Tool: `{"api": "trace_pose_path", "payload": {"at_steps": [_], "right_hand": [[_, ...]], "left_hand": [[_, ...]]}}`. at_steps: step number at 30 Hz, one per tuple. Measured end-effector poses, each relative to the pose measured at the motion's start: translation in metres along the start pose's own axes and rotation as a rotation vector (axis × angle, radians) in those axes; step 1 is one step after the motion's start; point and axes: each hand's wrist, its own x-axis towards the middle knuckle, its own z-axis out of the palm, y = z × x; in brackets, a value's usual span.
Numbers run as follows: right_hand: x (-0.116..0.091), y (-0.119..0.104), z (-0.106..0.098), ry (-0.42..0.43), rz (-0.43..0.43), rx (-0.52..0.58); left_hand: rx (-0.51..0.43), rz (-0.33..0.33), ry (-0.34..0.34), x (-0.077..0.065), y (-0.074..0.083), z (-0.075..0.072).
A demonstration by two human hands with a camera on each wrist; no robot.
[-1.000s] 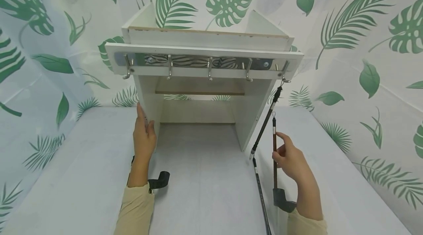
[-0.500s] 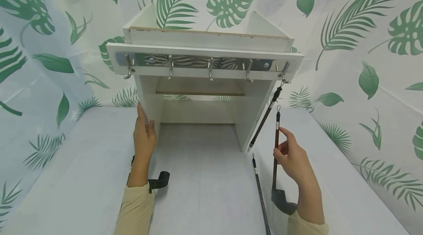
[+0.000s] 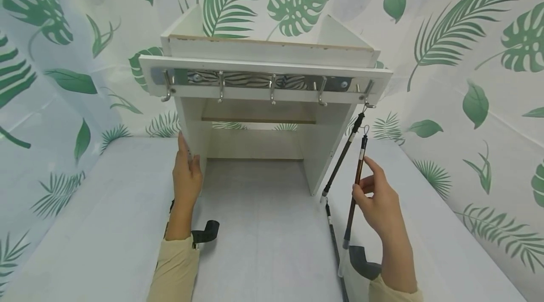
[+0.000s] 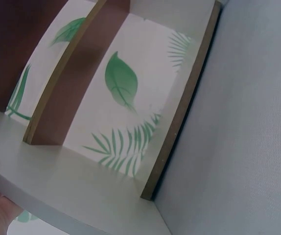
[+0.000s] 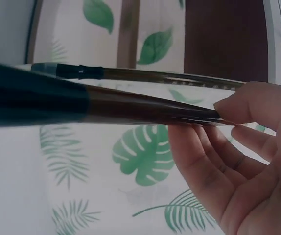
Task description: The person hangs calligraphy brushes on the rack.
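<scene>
My left hand (image 3: 186, 180) grips the front edge of the white shelf unit's left side panel (image 3: 192, 127). The left wrist view has the thumb on the panel's inner face and fingers outside. Between thumb and fingertips my right hand (image 3: 378, 203) pinches a brown-handled calligraphy brush (image 3: 350, 219), tilted, its wire loop uppermost and a clear cap over its lower end. That loop is just below the rightmost metal hook (image 3: 369, 90). A second brush (image 3: 342, 155) hangs by its loop from this hook, slanting along the right side panel. A third, dark brush (image 3: 333, 234) lies on the table.
Several more hooks line the front rail (image 3: 250, 62), with a zebra-patterned strip behind them. Inside the unit are cross boards (image 3: 255, 144). A black wrist mount (image 3: 207, 231) juts from my left wrist. Leaf-print cloth (image 3: 450, 137) surrounds the white table (image 3: 106, 217).
My right hand has raised the brush up and slightly right, so its loop is nearer the hook and its lower end swings left. The hanging brush sways slightly; my left hand stays put.
</scene>
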Motion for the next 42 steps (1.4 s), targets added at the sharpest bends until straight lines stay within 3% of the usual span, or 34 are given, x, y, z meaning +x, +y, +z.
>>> {"api": "trace_pose_path", "payload": {"at_steps": [11,21,29,37,42], "right_hand": [[-0.002,-0.02,-0.001,0.113,-0.062,0.05],[0.006,-0.04,0.002,0.145,-0.123,0.09],[0.006,-0.056,0.01,0.145,-0.107,0.162],[0.002,-0.073,0.017,0.196,-0.166,0.305],[0.0,-0.083,0.019,0.197,-0.177,0.324]], "left_hand": [[-0.008,0.038,0.036,0.001,-0.003,0.0],[-0.01,0.049,0.052,0.003,-0.002,0.002],[-0.003,0.014,0.032,0.005,-0.002,0.0],[-0.004,0.054,0.052,0.002,-0.005,0.001],[0.0,0.045,0.042,-0.001,-0.004,0.002]]}}
